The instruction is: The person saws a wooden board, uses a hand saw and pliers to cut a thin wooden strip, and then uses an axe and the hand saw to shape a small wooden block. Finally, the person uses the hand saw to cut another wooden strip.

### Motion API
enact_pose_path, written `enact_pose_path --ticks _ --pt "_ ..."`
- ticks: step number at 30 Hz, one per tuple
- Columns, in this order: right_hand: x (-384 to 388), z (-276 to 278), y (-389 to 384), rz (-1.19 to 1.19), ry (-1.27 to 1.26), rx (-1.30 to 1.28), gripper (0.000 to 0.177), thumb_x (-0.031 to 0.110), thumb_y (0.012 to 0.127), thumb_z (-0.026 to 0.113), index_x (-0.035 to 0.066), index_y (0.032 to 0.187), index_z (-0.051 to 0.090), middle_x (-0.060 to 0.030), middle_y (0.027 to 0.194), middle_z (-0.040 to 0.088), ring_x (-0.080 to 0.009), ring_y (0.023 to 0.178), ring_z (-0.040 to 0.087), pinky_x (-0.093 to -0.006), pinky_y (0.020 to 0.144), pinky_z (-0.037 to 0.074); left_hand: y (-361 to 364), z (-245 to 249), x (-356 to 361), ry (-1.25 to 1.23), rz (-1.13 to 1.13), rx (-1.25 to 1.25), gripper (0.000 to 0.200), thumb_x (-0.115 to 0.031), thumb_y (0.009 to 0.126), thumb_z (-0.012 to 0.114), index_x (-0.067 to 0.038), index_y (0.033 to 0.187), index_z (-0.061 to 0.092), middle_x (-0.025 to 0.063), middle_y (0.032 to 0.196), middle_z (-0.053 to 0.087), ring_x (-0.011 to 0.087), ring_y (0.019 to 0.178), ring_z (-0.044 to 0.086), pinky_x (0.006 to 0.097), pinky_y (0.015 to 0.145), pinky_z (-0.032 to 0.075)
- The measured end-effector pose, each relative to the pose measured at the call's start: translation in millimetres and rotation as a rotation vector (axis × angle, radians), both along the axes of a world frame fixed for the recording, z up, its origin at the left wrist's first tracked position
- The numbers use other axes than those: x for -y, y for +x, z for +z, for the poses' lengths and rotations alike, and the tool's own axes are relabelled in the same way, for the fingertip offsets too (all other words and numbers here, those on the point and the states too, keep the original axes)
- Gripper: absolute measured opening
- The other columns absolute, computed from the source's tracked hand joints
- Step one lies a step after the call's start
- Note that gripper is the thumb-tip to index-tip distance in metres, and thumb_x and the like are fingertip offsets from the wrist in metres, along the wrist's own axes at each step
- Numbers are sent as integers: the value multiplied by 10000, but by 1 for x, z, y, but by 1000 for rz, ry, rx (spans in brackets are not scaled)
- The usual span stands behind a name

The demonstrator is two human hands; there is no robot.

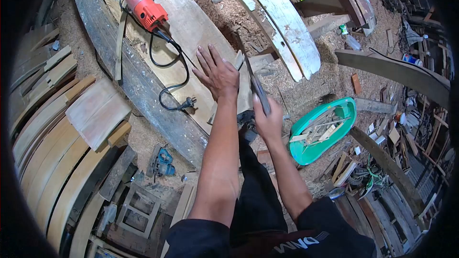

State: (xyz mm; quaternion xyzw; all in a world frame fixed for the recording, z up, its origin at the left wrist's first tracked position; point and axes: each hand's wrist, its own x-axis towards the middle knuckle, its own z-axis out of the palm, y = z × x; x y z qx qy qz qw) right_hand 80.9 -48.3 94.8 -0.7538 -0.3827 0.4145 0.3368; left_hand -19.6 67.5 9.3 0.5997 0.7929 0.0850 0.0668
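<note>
My left hand (216, 72) lies flat, fingers spread, on a long curved wooden plank (191, 28) that runs from the upper left toward the middle. My right hand (267, 119) grips the handle of a dark, narrow-bladed tool (255, 83), a knife or chisel, whose blade points up along the plank's right edge, close beside my left hand. An orange electric router (143, 5) rests on the far end of the plank. Its black cord (169, 62) loops over the wood and ends in a loose plug (189, 102).
Curved wooden staves (57, 129) are stacked at the left. A blue power tool (162, 162) lies on the sawdust floor. A green plastic tub (330, 129) with wood offcuts sits at the right. White painted planks (287, 19) lean at the top; scrap wood clutters the right side.
</note>
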Motion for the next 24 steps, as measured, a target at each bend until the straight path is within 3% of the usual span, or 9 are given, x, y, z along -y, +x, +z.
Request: enact_pose_path --ticks 3,7,13,16,19,20,23,24 --pt "31 29 -6 -162 32 -66 289 263 968 632 27 804 601 3 620 497 -86 580 445 -293 530 363 -3 -3 9 -13 -5 -27 652 -241 924 450 -97 1539 288 163 1619 209 301 1503 190 622 1170 114" --pt "26 16 7 -82 38 82 252 231 945 664 15 829 605 -22 593 475 -70 559 431 -277 515 370 -2 -3 6 25 -9 -33 647 -245 924 448 -97 1536 299 169 1614 224 303 1500 200 627 1169 116" --pt "-3 17 7 -34 148 -14 263 238 942 667 16 819 597 -22 576 488 -92 522 428 -300 492 371 -4 -7 10 96 -17 28 597 -316 963 426 -92 1512 355 166 1599 267 301 1493 222 627 1170 101" --pt "16 13 13 -51 144 15 259 236 942 664 18 820 595 -40 569 487 -112 514 437 -317 495 375 -6 -9 14 145 -57 138 579 -389 957 477 -110 1464 442 144 1579 319 288 1486 245 654 1160 73" --pt "39 -3 20 -78 174 57 256 245 943 660 21 834 604 -49 566 479 -131 512 440 -331 501 377 -15 -8 25 145 -262 166 523 -422 930 572 -147 1375 553 118 1546 385 289 1454 310 672 1148 41" --pt "46 -9 23 -88 197 83 257 250 944 658 22 839 607 -52 565 475 -138 511 439 -336 503 377 -19 -8 29 225 -334 210 445 -358 908 637 -159 1305 603 93 1489 455 287 1405 382 710 1120 62" --pt "56 4 22 -96 187 78 270 273 944 660 23 855 613 -64 573 465 -146 519 429 -344 507 372 -32 -8 40 180 -390 343 408 -292 913 641 -127 1284 602 81 1425 510 272 1367 424 692 1121 105" --pt "56 13 21 -100 197 85 271 276 945 661 24 859 614 -67 579 465 -148 521 428 -342 510 373 -38 -3 44 210 -417 331 385 -236 924 633 -74 1271 591 123 1352 562 306 1301 489 592 1111 266"
